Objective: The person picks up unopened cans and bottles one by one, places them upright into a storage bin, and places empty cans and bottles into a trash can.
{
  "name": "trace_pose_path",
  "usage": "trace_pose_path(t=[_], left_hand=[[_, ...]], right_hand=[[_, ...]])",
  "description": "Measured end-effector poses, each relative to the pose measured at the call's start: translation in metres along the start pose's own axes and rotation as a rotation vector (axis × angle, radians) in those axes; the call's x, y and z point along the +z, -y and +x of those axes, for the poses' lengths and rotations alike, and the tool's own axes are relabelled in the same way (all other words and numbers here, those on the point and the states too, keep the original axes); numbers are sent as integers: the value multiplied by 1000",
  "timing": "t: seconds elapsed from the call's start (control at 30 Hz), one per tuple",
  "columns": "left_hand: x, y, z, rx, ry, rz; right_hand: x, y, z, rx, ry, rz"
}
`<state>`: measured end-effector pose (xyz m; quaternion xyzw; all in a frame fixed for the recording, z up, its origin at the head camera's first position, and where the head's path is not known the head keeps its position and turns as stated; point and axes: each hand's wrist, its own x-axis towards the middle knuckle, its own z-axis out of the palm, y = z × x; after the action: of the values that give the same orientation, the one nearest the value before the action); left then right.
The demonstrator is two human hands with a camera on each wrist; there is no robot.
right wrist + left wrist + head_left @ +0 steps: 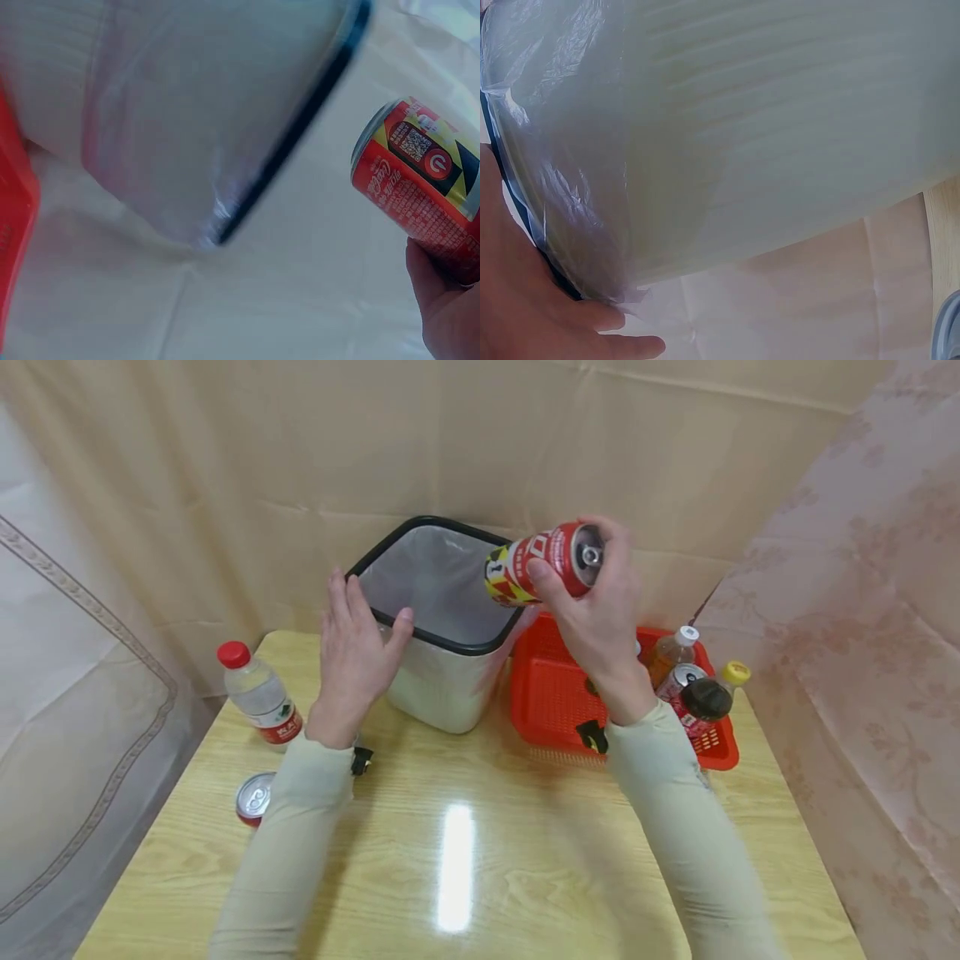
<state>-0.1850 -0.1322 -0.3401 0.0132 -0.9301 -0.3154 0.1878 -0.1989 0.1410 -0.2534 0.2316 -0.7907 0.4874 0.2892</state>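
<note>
My right hand [603,627] grips a red Coca-Cola can [551,560] with a yellow and black pattern at its base. The can lies tilted, its base pointing left over the right rim of a pale trash bin [442,693]. In the right wrist view the can [412,176] appears beside the bin's dark rim [300,135], above my thumb. My left hand [356,652] rests on the bin's left corner, fingers fairly straight and thumb at the near rim. A clear plastic liner [570,150] folds over the outside of the bin.
Right of the bin, a red plastic basket [547,693] holds several drinks, among them a dark bottle [705,700] with a yellow cap. On the left stand a red-capped clear bottle [262,693] and another can [255,797]. A beige cloth [285,460] hangs behind the table.
</note>
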Motion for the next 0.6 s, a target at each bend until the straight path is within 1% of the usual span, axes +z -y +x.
trace_pose_path(t=[0.07, 0.17, 0.23, 0.37, 0.43, 0.5, 0.6], left_hand=[[1, 0, 0, 2, 0, 0], [2, -1, 0, 11, -2, -5], [2, -2, 1, 19, -8, -7], [2, -1, 2, 19, -20, 1], [0, 0, 2, 20, -30, 6], [-1, 0, 2, 21, -35, 7], [-2, 0, 2, 21, -28, 2]], right_hand=[[13, -5, 8, 31, 53, -33], [30, -14, 17, 90, 150, -124], [41, -20, 21, 129, 226, -184], [58, -28, 26, 220, 399, -264], [65, -29, 29, 261, 480, -299], [68, -29, 31, 293, 544, -325], [69, -28, 34, 293, 599, -371]])
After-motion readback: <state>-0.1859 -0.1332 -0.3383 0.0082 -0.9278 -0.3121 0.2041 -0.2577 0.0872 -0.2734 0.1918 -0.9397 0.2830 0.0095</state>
